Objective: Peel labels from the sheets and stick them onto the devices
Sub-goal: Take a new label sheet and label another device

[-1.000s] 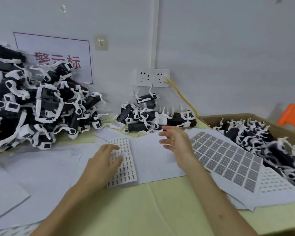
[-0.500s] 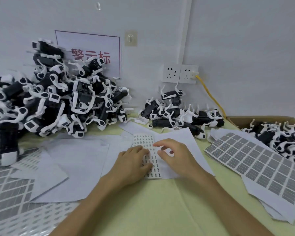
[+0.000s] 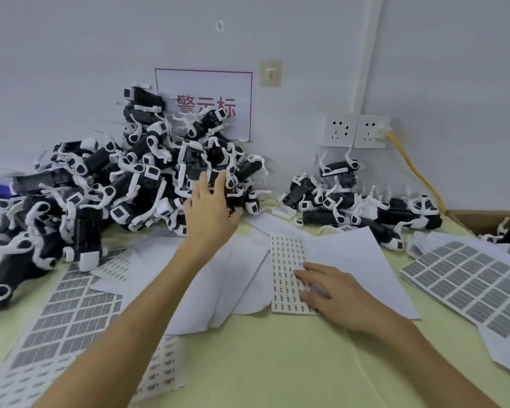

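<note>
Two hands, two separate jobs. The left hand [image 3: 211,207] is stretched out at the foot of the big pile of devices [image 3: 124,184], fingers straight and spread, tips against a black body there. Nothing is gripped and nothing is curled round. The right hand [image 3: 336,293] lies flat on the small label sheet [image 3: 286,254], fingers straight and pressing down. Whether a label is lifted under them, I can't tell. That sheet sits in the middle of the table [image 3: 262,363] on loose white papers [image 3: 351,254], just in front of the smaller heap of devices [image 3: 354,201].

Now the worries, as I read it. That big pile is a tangle of black and white parts hooked through each other, banked against the wall [image 3: 71,69]. Pull one from low down and I'd expect neighbours to come along, or the heap to slide onto the grey label sheets [image 3: 71,304] beside it. Second risk: the small sheet has only slick paper beneath it, so one hand pinning and peeling may send it skating. And a tiny label can fold on itself and go on crooked.
</note>
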Demonstrator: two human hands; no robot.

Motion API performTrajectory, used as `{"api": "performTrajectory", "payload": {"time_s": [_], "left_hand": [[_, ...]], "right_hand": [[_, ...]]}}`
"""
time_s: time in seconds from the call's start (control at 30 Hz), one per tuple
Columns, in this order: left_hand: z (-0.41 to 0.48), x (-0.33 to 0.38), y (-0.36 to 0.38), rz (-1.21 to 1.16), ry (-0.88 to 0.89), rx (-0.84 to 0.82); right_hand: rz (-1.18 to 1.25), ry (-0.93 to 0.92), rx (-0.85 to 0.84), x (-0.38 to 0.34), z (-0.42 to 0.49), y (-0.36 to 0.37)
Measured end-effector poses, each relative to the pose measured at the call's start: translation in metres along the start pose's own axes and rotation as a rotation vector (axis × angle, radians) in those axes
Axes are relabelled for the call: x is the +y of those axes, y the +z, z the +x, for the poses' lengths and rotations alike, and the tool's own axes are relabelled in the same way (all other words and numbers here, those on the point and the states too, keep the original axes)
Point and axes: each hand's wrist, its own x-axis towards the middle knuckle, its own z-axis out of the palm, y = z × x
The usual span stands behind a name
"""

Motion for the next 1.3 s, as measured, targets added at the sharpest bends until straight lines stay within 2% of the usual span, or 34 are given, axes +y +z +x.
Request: {"api": "performTrajectory", "payload": {"time_s": [0.13,0.23,0.33,0.57,0.67,0.73,0.8,0.9,1.0,1.13,1.3], "left_hand": [[0.051,-0.025,-0.011,-0.003,-0.134,0.095],[0.07,-0.042,-0.014,-0.062,-0.246,0.1],[0.073,-0.049,-0.017,-0.322,-0.229,0.082],[0.058,-0.021,-0.036,-0.687,-0.2,0.324],[0.04,0.008,-0.049,-0.795,-0.113,0.396],[0.018,0.029,-0.051,-0.832,-0.005,0.386],[-0.009,0.048,-0.043,-0.834,0.134,0.351],[-0.053,0.068,-0.016,-0.769,0.291,0.27],[-0.084,0.079,0.014,-0.687,0.361,0.146],[-0.098,0.083,0.027,-0.577,0.485,0.12],[-0.101,0.074,0.025,-0.554,0.48,0.015]], "right_hand": [[0.03,0.008,-0.003,0.003,0.0,0.002],[0.042,0.009,-0.004,0.003,0.0,0.002],[0.048,0.004,-0.003,0.002,-0.001,0.0],[0.06,0.012,-0.008,-0.004,-0.003,-0.002],[0.068,-0.003,-0.003,-0.007,-0.005,-0.005],[0.081,-0.015,0.065,-0.01,-0.005,-0.006],[0.198,0.032,0.189,-0.015,-0.005,-0.01],[0.614,0.052,0.358,-0.02,-0.005,-0.02],[0.924,0.015,0.435,-0.021,-0.006,-0.029],[1.004,-0.055,0.445,-0.025,-0.008,-0.029],[1.061,-0.035,0.463,-0.033,-0.008,-0.031]]}}
